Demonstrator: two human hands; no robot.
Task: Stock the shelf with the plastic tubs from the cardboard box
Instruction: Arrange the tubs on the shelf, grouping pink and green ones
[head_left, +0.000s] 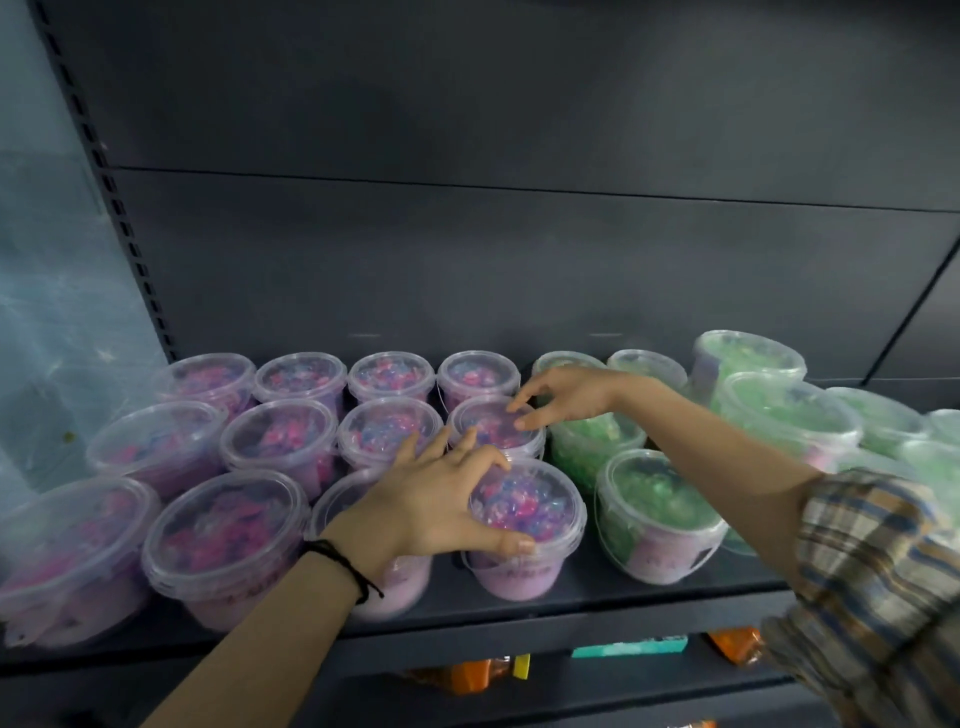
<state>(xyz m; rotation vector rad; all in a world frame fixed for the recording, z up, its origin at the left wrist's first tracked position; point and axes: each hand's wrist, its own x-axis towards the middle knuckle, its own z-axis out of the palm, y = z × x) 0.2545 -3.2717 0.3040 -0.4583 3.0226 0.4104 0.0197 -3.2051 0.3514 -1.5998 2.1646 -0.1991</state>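
The front tub (530, 504) is clear plastic with a snap lid and a thin wire handle. It is packed with pink, blue and purple pieces over a lilac band whose print is too blurred to read. It stands at the front edge of the dark shelf (571, 597), the last of the purple tubs (280, 436), just beside the green tubs (660, 499). The left hand (441, 499) grips its lid, thumb along the near rim and fingers curled over the far rim. The right hand (566, 397) is loosely spread, its index and thumb tips touching the right edge of the tub behind (488, 423) without closing on it. The left forearm hides much of the neighbouring tub, and the far-right tubs blur together.
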